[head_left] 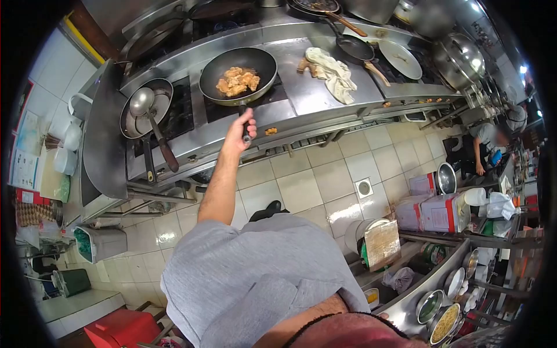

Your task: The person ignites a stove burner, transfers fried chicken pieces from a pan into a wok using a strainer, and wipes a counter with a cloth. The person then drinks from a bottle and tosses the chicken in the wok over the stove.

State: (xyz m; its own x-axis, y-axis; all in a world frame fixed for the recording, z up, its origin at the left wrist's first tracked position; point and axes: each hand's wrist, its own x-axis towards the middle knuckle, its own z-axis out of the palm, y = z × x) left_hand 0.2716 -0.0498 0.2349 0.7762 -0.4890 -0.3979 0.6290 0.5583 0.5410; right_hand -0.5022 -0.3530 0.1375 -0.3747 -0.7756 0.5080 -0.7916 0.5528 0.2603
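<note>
My left hand (246,129) is closed around the handle of a dark frying pan (212,82) on the stove. Browned pieces of food (238,82) lie in the middle of the pan. To the left, a metal ladle (142,102) rests in another pan (163,93), its dark handle hanging over the front edge. A crumpled pale cloth (332,72) lies on the steel surface to the right of the held pan. My right hand is not visible.
More pans, including a small dark one (355,48), and a large pot (459,57) stand on the stove (293,93). Behind on the right is a shelf with bowls (430,304). A person (486,145) is at the far right. A grey bin (109,243) stands at lower left.
</note>
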